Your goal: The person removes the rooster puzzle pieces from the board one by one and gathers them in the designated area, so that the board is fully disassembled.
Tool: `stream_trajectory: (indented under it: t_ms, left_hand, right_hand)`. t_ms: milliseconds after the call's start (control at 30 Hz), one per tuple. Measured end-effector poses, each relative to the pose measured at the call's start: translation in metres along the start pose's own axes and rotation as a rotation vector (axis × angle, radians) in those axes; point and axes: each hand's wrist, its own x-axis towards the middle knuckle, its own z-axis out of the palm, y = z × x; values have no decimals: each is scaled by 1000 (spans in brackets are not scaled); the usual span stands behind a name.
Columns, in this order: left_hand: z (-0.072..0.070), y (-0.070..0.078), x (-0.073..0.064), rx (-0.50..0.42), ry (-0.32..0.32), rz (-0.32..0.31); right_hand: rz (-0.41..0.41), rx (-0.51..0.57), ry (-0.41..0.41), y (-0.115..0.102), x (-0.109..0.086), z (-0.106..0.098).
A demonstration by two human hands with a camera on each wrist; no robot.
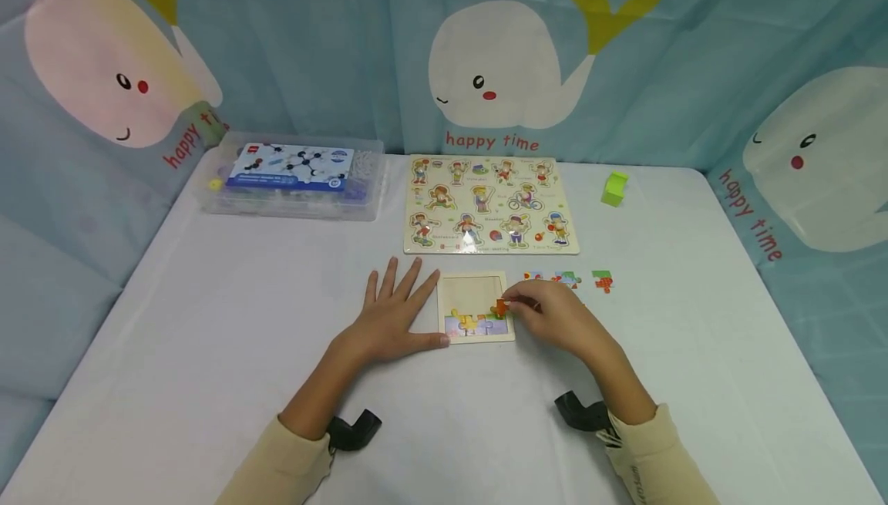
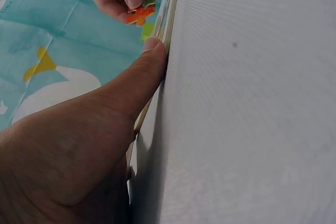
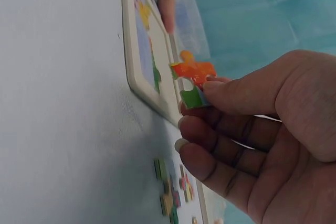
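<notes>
My right hand (image 1: pixel 558 316) pinches an orange and green jigsaw puzzle piece (image 3: pixel 194 72) between thumb and fingers. In the head view the piece overlaps the right side of a small square wooden puzzle tray (image 1: pixel 473 289). Joined pieces in purple and yellow (image 1: pixel 477 326) fill the tray's near part, while its far part shows bare wood. Spread out beside the tray, my left hand (image 1: pixel 388 324) has straight fingers, with index fingertip and thumb (image 2: pixel 149 56) at its left edge. Loose jigsaw pieces (image 1: pixel 603 281) lie to the right, some partly hidden behind my right hand.
Behind the tray lies a larger wooden board with sports figures (image 1: pixel 486 216). A clear plastic case (image 1: pixel 291 204) with a blue label stands at the back left. Toward the back right is a small green block (image 1: pixel 614 189). A whale-print curtain (image 1: pixel 333 65) borders the white table.
</notes>
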Motion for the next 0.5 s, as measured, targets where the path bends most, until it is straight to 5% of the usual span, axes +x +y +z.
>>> stream_trajectory:
  t_ms: [500]
  left_hand:
    - [0,1,0,2,-3,-3]
  right_hand:
    - [83,17,27,18,-12,-22]
